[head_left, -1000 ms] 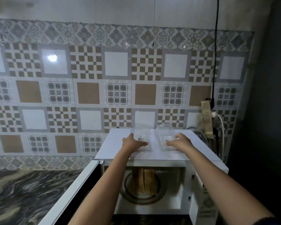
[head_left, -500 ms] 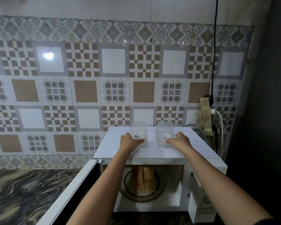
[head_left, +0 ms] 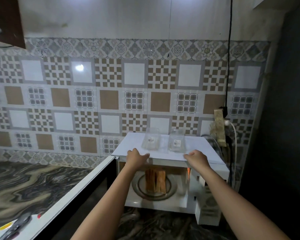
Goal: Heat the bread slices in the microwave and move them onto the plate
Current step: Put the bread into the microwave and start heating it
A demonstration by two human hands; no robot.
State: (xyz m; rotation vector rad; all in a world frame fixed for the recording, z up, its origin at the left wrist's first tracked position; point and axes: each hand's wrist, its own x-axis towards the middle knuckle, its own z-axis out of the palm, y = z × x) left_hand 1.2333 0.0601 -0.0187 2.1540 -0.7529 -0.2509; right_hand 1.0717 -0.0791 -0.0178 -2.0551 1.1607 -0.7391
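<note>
The bread slices (head_left: pixel 155 181) stand on edge, leaning together, on the glass turntable (head_left: pixel 172 192) inside the open microwave (head_left: pixel 163 164), its door (head_left: pixel 73 193) swung out to my left above the marbled tabletop (head_left: pixel 33 184). My left grip (head_left: pixel 137 157) and right grip (head_left: pixel 197 157) are both up at the front edge of the white sheet (head_left: pixel 133 142) on the microwave's top, fingers bent, near two clear plastic tubs (head_left: pixel 151 139); whether they pinch that edge or only rest on it I cannot tell, and neither touches the bread. I judge the slices light, soft and easily crushed, and possibly hot, with browned crusts stiffer than the crumb. They should weigh next to nothing, so the risk is denting, not dropping. I would take them as a stack, thumb on one outer face and fingers on the other, low down near the crusts, squeezing gently so none slides out or tears. I cannot make out the plate they go to
</note>
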